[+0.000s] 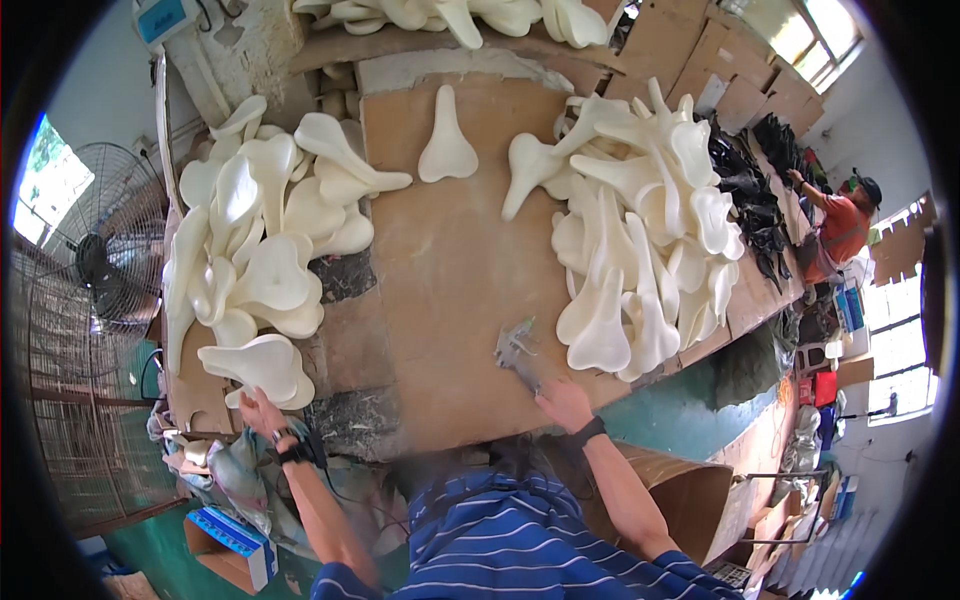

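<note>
My left hand (262, 412) grips the lower edge of a cream foam saddle-shaped pad (256, 365) at the near end of the left pile (255, 240). My right hand (562, 402) reaches onto the brown workbench (440, 260) and its fingers touch a small grey metal tool (516, 350), blurred; whether the fingers close round it is unclear. Just right of that hand lies a second pile of cream pads (645, 230). A single pad (446, 140) lies alone at the bench's far middle.
More cream pads (450, 15) sit on a shelf at the back. A heap of black covers (750, 195) lies right of the pads, with another person (845, 225) in orange beyond. A standing fan (95, 270) is at left; cardboard boxes (690, 500) stand below the bench.
</note>
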A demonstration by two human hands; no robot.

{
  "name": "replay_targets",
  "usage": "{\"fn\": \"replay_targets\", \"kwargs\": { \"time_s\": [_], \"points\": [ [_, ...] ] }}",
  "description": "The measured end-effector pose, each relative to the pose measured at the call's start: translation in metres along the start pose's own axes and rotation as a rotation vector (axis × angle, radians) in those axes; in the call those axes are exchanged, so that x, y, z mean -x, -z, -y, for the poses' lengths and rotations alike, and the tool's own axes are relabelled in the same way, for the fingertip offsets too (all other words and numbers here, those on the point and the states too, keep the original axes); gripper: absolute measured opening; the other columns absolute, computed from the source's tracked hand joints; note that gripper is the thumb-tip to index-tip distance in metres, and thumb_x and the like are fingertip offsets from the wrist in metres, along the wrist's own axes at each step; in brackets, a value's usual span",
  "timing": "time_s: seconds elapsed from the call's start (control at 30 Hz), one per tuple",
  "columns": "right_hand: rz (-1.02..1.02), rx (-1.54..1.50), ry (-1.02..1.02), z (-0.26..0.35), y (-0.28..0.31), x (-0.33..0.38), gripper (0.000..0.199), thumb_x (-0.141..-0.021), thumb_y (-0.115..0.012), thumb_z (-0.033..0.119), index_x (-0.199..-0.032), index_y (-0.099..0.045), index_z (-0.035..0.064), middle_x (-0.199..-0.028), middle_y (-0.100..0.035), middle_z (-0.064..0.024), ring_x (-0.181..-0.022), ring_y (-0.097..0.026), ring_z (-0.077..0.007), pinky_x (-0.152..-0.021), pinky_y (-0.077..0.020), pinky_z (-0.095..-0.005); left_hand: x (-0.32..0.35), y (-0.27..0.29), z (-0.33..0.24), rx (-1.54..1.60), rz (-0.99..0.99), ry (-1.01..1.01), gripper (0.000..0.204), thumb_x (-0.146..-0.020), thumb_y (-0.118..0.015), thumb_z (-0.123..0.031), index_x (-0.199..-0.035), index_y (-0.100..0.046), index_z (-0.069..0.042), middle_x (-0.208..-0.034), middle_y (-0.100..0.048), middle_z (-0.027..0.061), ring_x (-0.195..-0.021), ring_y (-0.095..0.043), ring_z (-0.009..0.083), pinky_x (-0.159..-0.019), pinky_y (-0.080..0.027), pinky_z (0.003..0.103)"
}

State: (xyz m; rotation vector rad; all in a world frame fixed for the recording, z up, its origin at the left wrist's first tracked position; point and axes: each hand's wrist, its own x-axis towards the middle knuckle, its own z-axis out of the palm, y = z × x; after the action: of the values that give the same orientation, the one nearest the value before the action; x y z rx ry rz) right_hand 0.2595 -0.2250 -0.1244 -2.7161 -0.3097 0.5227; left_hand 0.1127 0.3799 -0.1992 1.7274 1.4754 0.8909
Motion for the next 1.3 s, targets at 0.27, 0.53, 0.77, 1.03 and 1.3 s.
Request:
{"fn": "replay_targets", "kwargs": {
  "time_s": [0.27,0.53,0.77,1.03,1.3],
  "points": [
    [0.015,0.123,-0.004,-0.001,-0.045,-0.050,0.051,-0.083,-0.076,0.035,-0.121,-0.062,0.0037,-0.116,-0.067,-0.0231,-0.105,-0.068,-0.0433,-0.088,-0.0563,-0.0525,0.133,0.036,-0.010,0.253,0.656,0.122,0.030,-0.098,-0.069,-0.013,-0.126,-0.067,-0.004,-0.111,-0.070,0.0043,-0.092,-0.065,0.0115,-0.073,-0.057,0.030],
    [0.079,-0.492,0.114,0.049,-0.004,-0.064,0.047,-0.084,-0.075,0.040,-0.107,-0.058,0.0039,-0.090,-0.070,-0.0239,-0.085,-0.070,-0.0430,-0.073,-0.0538,-0.0502,0.178,-0.032,-0.017,0.113,0.813,0.201,0.029,-0.095,-0.074,-0.019,-0.116,-0.070,0.001,-0.097,-0.073,0.0075,-0.079,-0.066,0.0134,-0.066,-0.055,0.031],
    [0.092,-0.515,0.370,0.159,0.009,-0.123,0.041,-0.086,-0.077,0.035,-0.109,-0.057,0.0067,-0.085,-0.071,-0.0187,-0.078,-0.071,-0.0400,-0.068,-0.0547,-0.0489,0.148,-0.126,-0.001,-0.236,0.877,0.323,0.052,-0.087,-0.082,-0.033,-0.121,-0.061,0.000,-0.102,-0.071,0.0098,-0.081,-0.068,0.0214,-0.072,-0.056,0.036],
    [0.045,-0.367,0.562,0.245,-0.073,-0.239,0.033,-0.089,-0.068,0.026,-0.114,-0.059,0.0049,-0.099,-0.070,-0.0214,-0.086,-0.071,-0.0423,-0.073,-0.0566,-0.0530,0.157,-0.133,0.047,-0.207,0.824,0.229,0.052,-0.076,-0.078,-0.012,-0.123,-0.058,-0.006,-0.109,-0.062,0.0116,-0.091,-0.063,0.0260,-0.079,-0.055,0.038],
    [-0.856,-0.111,0.225,0.154,0.029,-0.510,0.059,-0.088,-0.066,0.017,-0.139,-0.049,-0.0085,-0.132,-0.055,-0.0357,-0.123,-0.054,-0.0503,-0.108,-0.0433,-0.0523,0.181,-0.143,-0.004,-0.211,0.753,-0.042,0.050,-0.066,-0.072,0.001,-0.114,-0.060,-0.005,-0.109,-0.059,0.0178,-0.101,-0.059,0.0370,-0.090,-0.048,0.044]
  ]
}}
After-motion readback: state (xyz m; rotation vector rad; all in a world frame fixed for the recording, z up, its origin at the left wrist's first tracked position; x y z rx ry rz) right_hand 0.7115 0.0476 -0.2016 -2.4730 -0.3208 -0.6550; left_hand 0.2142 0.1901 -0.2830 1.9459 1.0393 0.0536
